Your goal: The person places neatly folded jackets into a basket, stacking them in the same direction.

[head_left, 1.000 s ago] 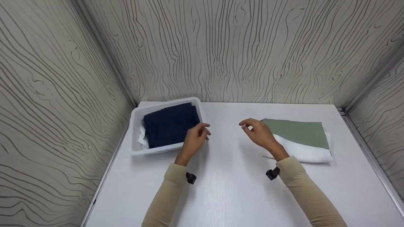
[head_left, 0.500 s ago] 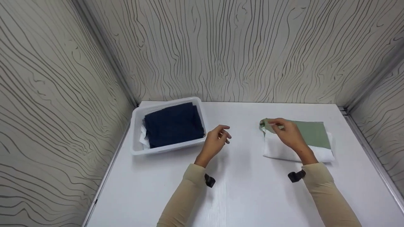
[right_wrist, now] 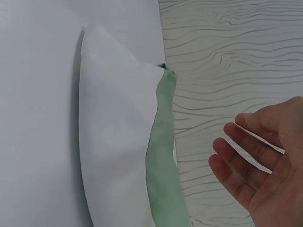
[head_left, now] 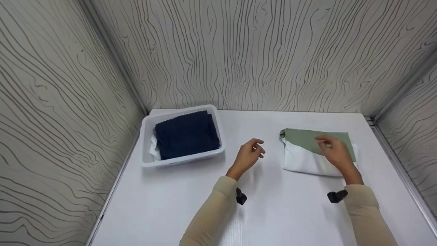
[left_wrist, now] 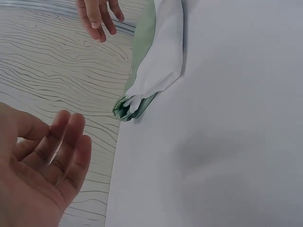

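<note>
A folded green and white cloth [head_left: 304, 153] lies flat at the right of the table, its left end showing a rolled green edge. Above its right part hovers my right hand [head_left: 336, 153], fingers loosely bent and holding nothing. In the right wrist view a gap separates the fingers [right_wrist: 236, 165] from the cloth. My left hand [head_left: 248, 155] is over the bare table to the left of the cloth, also with nothing in it. The left wrist view has its relaxed fingers [left_wrist: 71, 151] apart from the cloth's rolled end.
A white plastic basket [head_left: 184, 162] stands at the back left of the white table [head_left: 164, 205]. Inside it lie a folded navy cloth [head_left: 187, 136] and some white fabric [head_left: 154, 148]. Wood-patterned panels [head_left: 232, 54] rise behind the table and at both sides.
Both hands have moved to the right: the left from beside the basket, the right from the cloth's left end across it. More of the cloth's left end is uncovered.
</note>
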`<action>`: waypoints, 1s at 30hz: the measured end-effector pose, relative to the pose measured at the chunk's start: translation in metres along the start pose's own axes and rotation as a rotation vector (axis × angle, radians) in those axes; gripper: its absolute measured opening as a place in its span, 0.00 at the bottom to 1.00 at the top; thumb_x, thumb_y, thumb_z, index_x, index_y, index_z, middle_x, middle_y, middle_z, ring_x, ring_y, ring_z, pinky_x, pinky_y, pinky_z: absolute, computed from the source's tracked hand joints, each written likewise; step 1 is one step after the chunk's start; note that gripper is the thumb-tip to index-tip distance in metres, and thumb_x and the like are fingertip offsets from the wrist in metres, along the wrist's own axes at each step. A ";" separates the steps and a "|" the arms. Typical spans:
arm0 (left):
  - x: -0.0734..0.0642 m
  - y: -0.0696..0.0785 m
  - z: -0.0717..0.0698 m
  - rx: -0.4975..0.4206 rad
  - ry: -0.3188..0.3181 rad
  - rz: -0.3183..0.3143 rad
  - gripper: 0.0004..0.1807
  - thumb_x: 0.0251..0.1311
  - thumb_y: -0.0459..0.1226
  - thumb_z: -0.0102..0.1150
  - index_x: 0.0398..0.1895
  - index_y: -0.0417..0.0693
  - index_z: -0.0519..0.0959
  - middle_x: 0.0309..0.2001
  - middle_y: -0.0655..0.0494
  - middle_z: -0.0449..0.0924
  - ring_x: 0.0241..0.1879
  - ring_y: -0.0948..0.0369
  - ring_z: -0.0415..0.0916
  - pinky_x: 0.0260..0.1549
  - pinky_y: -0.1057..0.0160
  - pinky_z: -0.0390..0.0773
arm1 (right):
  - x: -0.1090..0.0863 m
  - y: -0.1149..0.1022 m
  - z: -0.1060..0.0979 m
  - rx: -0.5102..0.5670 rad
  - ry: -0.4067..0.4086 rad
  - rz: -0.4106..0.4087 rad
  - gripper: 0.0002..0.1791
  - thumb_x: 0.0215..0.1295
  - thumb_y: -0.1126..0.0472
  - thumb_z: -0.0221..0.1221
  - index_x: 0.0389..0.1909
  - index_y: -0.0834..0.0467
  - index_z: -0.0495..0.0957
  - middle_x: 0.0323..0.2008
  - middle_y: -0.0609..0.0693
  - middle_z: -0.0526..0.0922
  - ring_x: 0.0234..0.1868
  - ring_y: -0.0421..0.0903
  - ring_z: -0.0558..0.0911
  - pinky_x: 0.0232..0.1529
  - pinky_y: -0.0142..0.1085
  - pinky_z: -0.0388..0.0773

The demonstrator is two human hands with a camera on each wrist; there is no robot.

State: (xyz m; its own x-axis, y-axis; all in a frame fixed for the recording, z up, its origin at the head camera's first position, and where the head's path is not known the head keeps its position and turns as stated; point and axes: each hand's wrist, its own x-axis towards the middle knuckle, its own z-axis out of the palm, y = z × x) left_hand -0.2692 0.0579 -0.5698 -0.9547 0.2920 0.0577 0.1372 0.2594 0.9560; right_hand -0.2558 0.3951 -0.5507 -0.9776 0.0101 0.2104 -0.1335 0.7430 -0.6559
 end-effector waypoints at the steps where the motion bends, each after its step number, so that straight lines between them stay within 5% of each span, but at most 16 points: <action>1: 0.001 0.000 0.003 0.010 -0.003 -0.006 0.16 0.80 0.32 0.51 0.64 0.46 0.80 0.40 0.54 0.86 0.38 0.60 0.89 0.39 0.68 0.83 | -0.001 0.005 -0.002 -0.002 -0.003 0.016 0.18 0.83 0.61 0.52 0.62 0.67 0.82 0.59 0.69 0.84 0.59 0.67 0.81 0.57 0.47 0.77; 3: 0.004 0.000 0.010 0.026 -0.014 -0.017 0.17 0.80 0.33 0.50 0.65 0.45 0.79 0.41 0.54 0.87 0.40 0.60 0.89 0.40 0.67 0.83 | -0.003 0.014 -0.004 -0.006 -0.012 0.051 0.19 0.83 0.62 0.51 0.62 0.68 0.81 0.60 0.71 0.83 0.60 0.68 0.80 0.58 0.58 0.76; 10: 0.015 0.001 0.029 0.129 -0.048 -0.073 0.20 0.79 0.36 0.52 0.69 0.44 0.76 0.49 0.55 0.87 0.45 0.65 0.84 0.44 0.68 0.81 | -0.006 0.047 -0.009 -0.027 -0.008 0.147 0.21 0.81 0.63 0.51 0.65 0.70 0.77 0.65 0.77 0.75 0.67 0.77 0.73 0.64 0.69 0.71; 18: 0.032 0.004 0.047 0.231 -0.083 -0.117 0.22 0.78 0.36 0.52 0.71 0.42 0.74 0.56 0.49 0.86 0.53 0.60 0.84 0.52 0.64 0.82 | -0.016 0.078 -0.013 -0.097 0.060 0.229 0.29 0.78 0.64 0.54 0.71 0.77 0.65 0.71 0.84 0.61 0.70 0.85 0.58 0.68 0.75 0.58; 25: 0.038 0.005 0.059 0.283 -0.138 -0.220 0.26 0.78 0.39 0.52 0.76 0.46 0.70 0.66 0.48 0.81 0.67 0.55 0.78 0.66 0.58 0.78 | -0.021 0.092 -0.014 -0.044 -0.079 0.474 0.47 0.81 0.51 0.49 0.79 0.81 0.40 0.75 0.87 0.48 0.75 0.86 0.50 0.75 0.74 0.52; 30: 0.037 0.005 0.063 0.271 -0.164 -0.304 0.29 0.78 0.42 0.53 0.79 0.50 0.68 0.72 0.48 0.77 0.73 0.54 0.74 0.70 0.55 0.75 | -0.022 0.096 -0.016 -0.028 -0.149 0.554 0.55 0.80 0.42 0.48 0.79 0.81 0.31 0.74 0.89 0.46 0.75 0.86 0.51 0.75 0.73 0.55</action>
State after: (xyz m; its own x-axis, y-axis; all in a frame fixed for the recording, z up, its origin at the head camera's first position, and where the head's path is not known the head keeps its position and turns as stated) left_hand -0.2875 0.1286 -0.5809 -0.9106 0.3020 -0.2820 -0.0582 0.5819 0.8111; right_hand -0.2449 0.4770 -0.6067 -0.9129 0.3104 -0.2652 0.4080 0.6710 -0.6191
